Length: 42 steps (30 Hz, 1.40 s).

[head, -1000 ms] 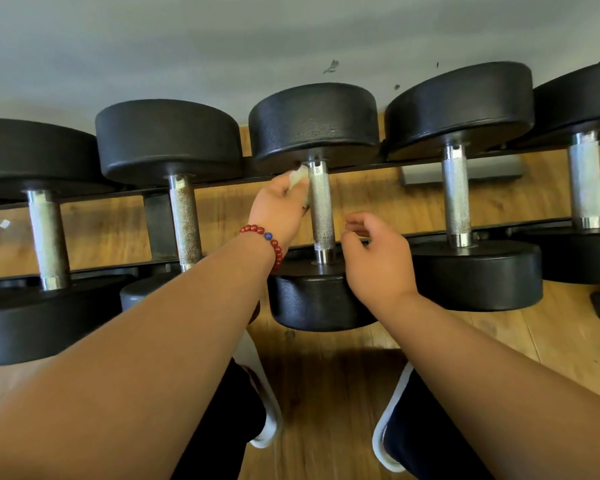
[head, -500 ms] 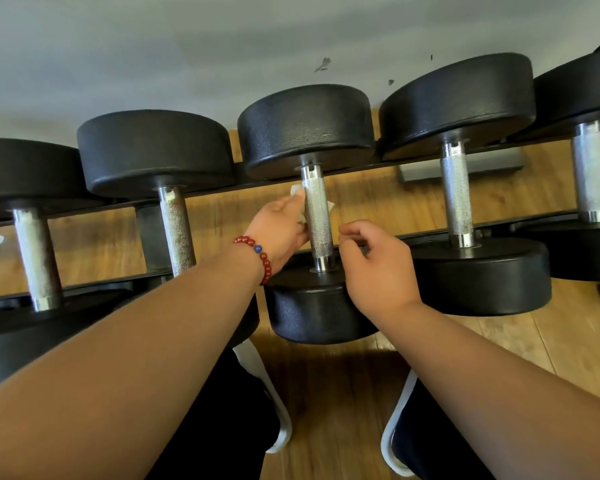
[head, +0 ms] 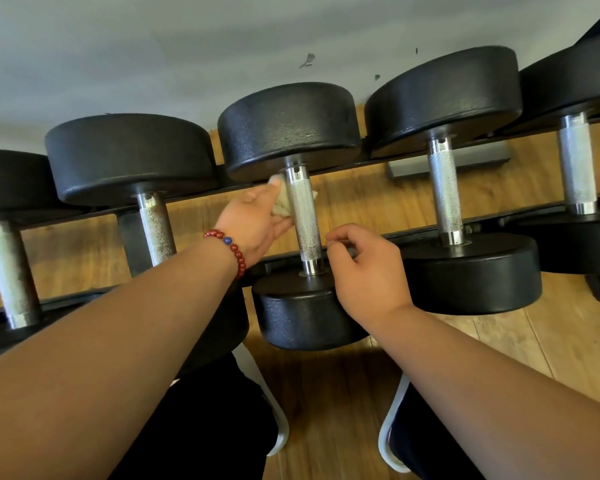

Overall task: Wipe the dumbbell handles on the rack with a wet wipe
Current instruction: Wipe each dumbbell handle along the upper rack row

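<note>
Nearest the camera, two dark shoes with white soles [head: 280, 431] stand on the wood floor [head: 329, 393], toes toward the rack. Both bare forearms reach forward over them. The left wrist wears a red bead bracelet [head: 235, 251].

The right hand [head: 368, 268] hovers by the lower end of the middle dumbbell's handle [head: 305, 223], over the near weight head. Its fingers are loosely curled, thumb and fingertip close together, and nothing shows in them. Whether it touches the handle cannot be told.

The left hand [head: 257, 220] is higher, at the upper part of the same handle. It grips the wipe [head: 282, 202] against the left side of the knurled steel, thumb pointing up toward the far head. A corner of the wipe peeks out on the right side of the handle, so it wraps behind the bar.

The middle dumbbell [head: 288, 129] lies across the black rack rails [head: 416, 230], handle running away from the person. Other dumbbells [head: 444, 98] lie beside it on both sides, parallel, their handles bare. Beyond the rack is a grey wall [head: 187, 46] with a few small marks.
</note>
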Motion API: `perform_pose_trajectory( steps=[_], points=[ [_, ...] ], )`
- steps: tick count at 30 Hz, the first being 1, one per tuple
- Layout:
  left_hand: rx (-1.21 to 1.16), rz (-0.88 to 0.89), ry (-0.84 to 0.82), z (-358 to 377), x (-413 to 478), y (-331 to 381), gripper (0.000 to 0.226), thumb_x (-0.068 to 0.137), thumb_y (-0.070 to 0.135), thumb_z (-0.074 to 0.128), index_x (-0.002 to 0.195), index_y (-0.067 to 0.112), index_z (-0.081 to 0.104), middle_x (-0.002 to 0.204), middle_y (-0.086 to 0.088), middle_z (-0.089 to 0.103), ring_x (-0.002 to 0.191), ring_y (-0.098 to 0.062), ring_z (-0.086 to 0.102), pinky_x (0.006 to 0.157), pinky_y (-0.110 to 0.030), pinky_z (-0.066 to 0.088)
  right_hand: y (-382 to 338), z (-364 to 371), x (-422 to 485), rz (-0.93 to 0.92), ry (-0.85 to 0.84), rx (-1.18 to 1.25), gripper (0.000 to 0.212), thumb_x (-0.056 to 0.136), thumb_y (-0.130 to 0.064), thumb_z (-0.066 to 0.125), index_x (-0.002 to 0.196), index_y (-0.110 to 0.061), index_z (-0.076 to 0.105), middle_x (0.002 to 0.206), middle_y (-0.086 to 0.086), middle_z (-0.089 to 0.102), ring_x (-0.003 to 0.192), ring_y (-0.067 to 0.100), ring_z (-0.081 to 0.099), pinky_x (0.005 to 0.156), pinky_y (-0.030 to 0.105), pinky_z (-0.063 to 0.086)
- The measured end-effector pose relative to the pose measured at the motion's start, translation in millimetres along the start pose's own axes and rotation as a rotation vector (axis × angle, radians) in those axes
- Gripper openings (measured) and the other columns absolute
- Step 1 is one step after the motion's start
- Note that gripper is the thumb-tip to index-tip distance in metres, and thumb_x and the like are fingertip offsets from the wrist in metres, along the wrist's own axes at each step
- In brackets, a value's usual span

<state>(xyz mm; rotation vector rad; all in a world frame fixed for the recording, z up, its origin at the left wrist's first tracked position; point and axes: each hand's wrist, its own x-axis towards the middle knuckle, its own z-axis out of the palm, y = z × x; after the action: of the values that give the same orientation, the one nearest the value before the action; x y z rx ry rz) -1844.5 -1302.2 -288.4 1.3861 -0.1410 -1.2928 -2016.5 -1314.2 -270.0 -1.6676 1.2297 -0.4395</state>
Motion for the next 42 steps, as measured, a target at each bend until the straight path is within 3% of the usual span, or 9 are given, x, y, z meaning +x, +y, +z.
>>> perform_pose_trajectory(
  steps=[7, 12, 17, 22, 25, 30, 34, 38, 42],
  points=[
    [0.233, -0.069, -0.025, -1, -11, -20, 0.039, 0.103, 0.031, 0.042, 0.127, 0.004, 0.055, 0.115, -0.013, 0.069, 0.102, -0.019, 0.069, 0.094, -0.035, 0.054, 0, 1, 0, -0.014, 0.019, -0.027, 0.016, 0.092, -0.020, 0.054, 0.092, -0.019, 0.070, 0.090, -0.007, 0.066, 0.081, 0.007, 0.060, 0.079, 0.034, 0.052],
    [-0.031, 0.018, 0.129, 6, -3, 3, 0.026, 0.103, 0.024, 0.043, 0.120, 0.009, 0.056, 0.114, -0.017, 0.068, 0.100, -0.022, 0.070, 0.086, -0.032, 0.057, 0, 0, 0, 0.017, 0.003, 0.003, 0.014, 0.091, -0.021, 0.054, 0.089, -0.022, 0.068, 0.082, -0.006, 0.067, 0.077, 0.007, 0.059, 0.075, 0.033, 0.054],
    [0.259, -0.040, 0.037, 9, -16, -25, 0.035, 0.104, 0.033, 0.038, 0.118, 0.010, 0.061, 0.112, -0.014, 0.070, 0.101, -0.020, 0.069, 0.092, -0.033, 0.055, -1, -1, 1, -0.016, -0.043, -0.033, 0.011, 0.090, -0.027, 0.058, 0.089, -0.025, 0.069, 0.084, -0.014, 0.065, 0.078, 0.002, 0.059, 0.071, 0.024, 0.050],
    [0.001, 0.002, 0.144, 9, -2, -9, 0.031, 0.103, 0.026, 0.043, 0.125, 0.006, 0.055, 0.114, -0.018, 0.067, 0.101, -0.023, 0.069, 0.086, -0.033, 0.057, 2, 0, 2, -0.029, -0.049, -0.015, 0.012, 0.090, -0.028, 0.058, 0.088, -0.024, 0.069, 0.084, -0.013, 0.066, 0.079, 0.005, 0.061, 0.076, 0.030, 0.053],
    [-0.146, 0.015, 0.110, 13, -1, -3, 0.023, 0.103, 0.021, 0.041, 0.112, 0.008, 0.058, 0.110, -0.013, 0.070, 0.101, -0.020, 0.069, 0.091, -0.035, 0.055, 2, -2, 2, -0.023, -0.043, -0.001, 0.012, 0.090, -0.027, 0.057, 0.087, -0.024, 0.068, 0.084, -0.012, 0.066, 0.079, 0.006, 0.060, 0.076, 0.032, 0.053],
    [-0.094, -0.095, 0.053, 1, -5, -17, 0.034, 0.103, 0.025, 0.042, 0.130, 0.004, 0.050, 0.118, -0.016, 0.068, 0.103, -0.022, 0.069, 0.087, -0.035, 0.057, 1, -1, 2, -0.021, -0.044, -0.018, 0.013, 0.090, -0.027, 0.056, 0.088, -0.024, 0.068, 0.084, -0.010, 0.066, 0.078, 0.006, 0.060, 0.075, 0.032, 0.053],
    [-0.246, -0.040, 0.054, 7, 10, 2, 0.034, 0.102, 0.017, 0.044, 0.130, 0.001, 0.051, 0.119, -0.014, 0.066, 0.104, -0.022, 0.068, 0.085, -0.034, 0.058, 0, -1, 1, -0.014, -0.037, -0.002, 0.012, 0.091, -0.024, 0.056, 0.087, -0.022, 0.068, 0.079, -0.008, 0.065, 0.074, 0.009, 0.059, 0.072, 0.033, 0.053],
    [-0.257, -0.140, 0.078, 11, 5, -13, 0.037, 0.102, 0.020, 0.042, 0.134, 0.001, 0.050, 0.124, -0.018, 0.064, 0.112, -0.027, 0.064, 0.097, -0.039, 0.051, 1, -1, 1, -0.018, -0.036, -0.013, 0.013, 0.090, -0.025, 0.056, 0.088, -0.022, 0.068, 0.083, -0.010, 0.066, 0.079, 0.005, 0.059, 0.073, 0.030, 0.053],
    [-0.243, -0.064, 0.048, 10, 9, -2, 0.036, 0.104, 0.019, 0.038, 0.132, 0.001, 0.051, 0.126, -0.018, 0.063, 0.114, -0.027, 0.063, 0.090, -0.035, 0.055, 2, 0, 2, -0.018, -0.033, -0.015, 0.013, 0.091, -0.024, 0.056, 0.088, -0.021, 0.068, 0.083, -0.010, 0.065, 0.079, 0.005, 0.058, 0.072, 0.029, 0.052]
  ],
)
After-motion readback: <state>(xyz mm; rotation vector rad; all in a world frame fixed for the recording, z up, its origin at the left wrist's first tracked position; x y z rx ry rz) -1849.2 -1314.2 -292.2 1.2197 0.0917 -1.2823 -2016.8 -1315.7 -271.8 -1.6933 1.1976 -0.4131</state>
